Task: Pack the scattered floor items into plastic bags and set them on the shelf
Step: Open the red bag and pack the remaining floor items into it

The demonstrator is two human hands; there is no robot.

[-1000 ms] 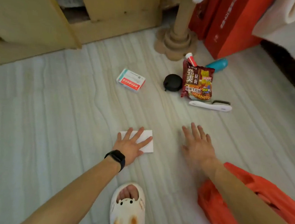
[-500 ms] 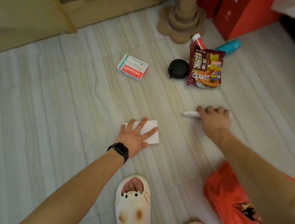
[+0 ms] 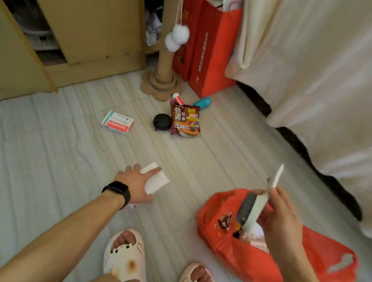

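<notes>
The tube (image 3: 177,98) is hidden behind the noodle packet (image 3: 185,120) save its cap. The white pack (image 3: 158,180) is half covered by the left hand (image 3: 136,185) — gripped or only pressed cannot be told. Contents of the bag (image 3: 248,265) are largely screened by the brush (image 3: 256,208) and right hand (image 3: 282,221). Print on the box (image 3: 117,122) is too small to be read.

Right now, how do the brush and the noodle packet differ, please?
The brush is held tilted above the red bag by the right hand; the noodle packet lies flat on the floor, untouched. The brush is white with dark bristles; the packet dark red. Neither is fully bagged.
</notes>
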